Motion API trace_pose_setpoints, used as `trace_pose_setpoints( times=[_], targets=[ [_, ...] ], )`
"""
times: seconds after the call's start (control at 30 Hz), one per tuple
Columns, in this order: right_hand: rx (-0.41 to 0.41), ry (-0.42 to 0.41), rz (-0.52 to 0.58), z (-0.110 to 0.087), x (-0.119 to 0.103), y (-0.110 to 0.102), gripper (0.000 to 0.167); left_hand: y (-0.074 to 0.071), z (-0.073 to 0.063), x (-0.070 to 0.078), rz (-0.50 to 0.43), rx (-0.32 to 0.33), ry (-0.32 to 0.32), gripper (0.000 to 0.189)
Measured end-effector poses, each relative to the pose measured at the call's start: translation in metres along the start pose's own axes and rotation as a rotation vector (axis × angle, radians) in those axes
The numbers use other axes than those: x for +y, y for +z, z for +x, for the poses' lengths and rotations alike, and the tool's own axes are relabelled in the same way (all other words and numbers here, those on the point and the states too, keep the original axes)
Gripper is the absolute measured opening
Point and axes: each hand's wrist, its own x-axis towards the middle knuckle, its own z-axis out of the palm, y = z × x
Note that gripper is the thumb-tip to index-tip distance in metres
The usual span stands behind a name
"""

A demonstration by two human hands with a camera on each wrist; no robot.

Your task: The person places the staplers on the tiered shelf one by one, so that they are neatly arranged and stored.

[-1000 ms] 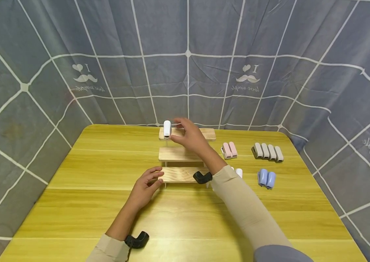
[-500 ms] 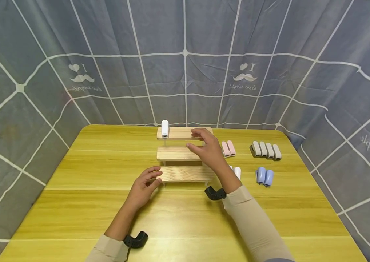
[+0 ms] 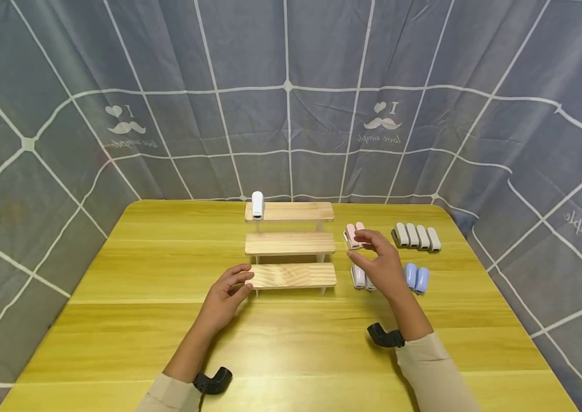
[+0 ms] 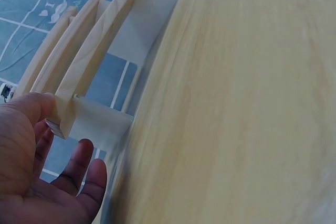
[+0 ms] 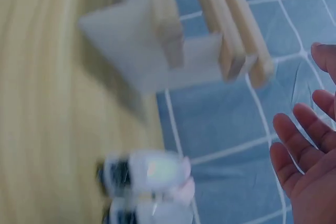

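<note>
My left hand (image 3: 224, 300) holds the left end of the lowest board of a three-tier wooden display stand (image 3: 291, 276). In the left wrist view its thumb (image 4: 37, 106) lies against the board's end corner, and the other fingers are loosely bent. At the left end of the top tier stands a white mini stapler (image 3: 257, 205). My right hand (image 3: 385, 272) hovers with parted fingers and nothing in them, right of the stand. Beneath it are a pair of pink staplers (image 3: 351, 236), partly covered by its fingers, and a pair of white staplers (image 3: 357, 277).
Two blue staplers (image 3: 422, 280) lie to the right of my right hand, one partly hidden by it. Behind them is a row of several grey-beige staplers (image 3: 416, 236). A grey checked curtain (image 3: 321, 126) surrounds the yellow wooden table (image 3: 167, 274) at the back and sides.
My right hand has let go of the white stapler on the top tier. It has moved right and toward me, over the pink and white staplers. My left hand has stayed at the stand.
</note>
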Motion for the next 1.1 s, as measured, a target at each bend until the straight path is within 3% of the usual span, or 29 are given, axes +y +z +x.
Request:
trace_pose_setpoints(
  times=[0.1, 0.23, 0.4, 0.43, 0.7, 1.1],
  targets=[
    [-0.033, 0.055, -0.017, -0.010, 0.009, -0.013, 0.046, 0.000, 0.001, -0.001, 0.001, 0.004, 0.007, 0.030],
    [-0.136, 0.158, -0.040, -0.022, 0.017, -0.027, 0.053, 0.002, -0.001, 0.012, 0.008, 0.004, -0.006, 0.029],
    [-0.245, 0.257, -0.064, -0.035, 0.032, -0.037, 0.061, 0.001, 0.000, 0.004, 0.004, -0.002, 0.007, 0.029],
    [-0.259, 0.265, -0.069, -0.037, 0.035, -0.039, 0.061, 0.001, 0.000, -0.002, -0.002, -0.003, 0.010, 0.030],
    [-0.318, 0.298, -0.044, -0.048, 0.052, -0.037, 0.067, -0.001, -0.001, -0.004, 0.003, -0.007, 0.026, 0.031],
    [-0.318, 0.291, -0.068, -0.051, 0.062, -0.031, 0.069, -0.001, 0.000, -0.005, -0.016, -0.003, 0.014, 0.031]
  ],
)
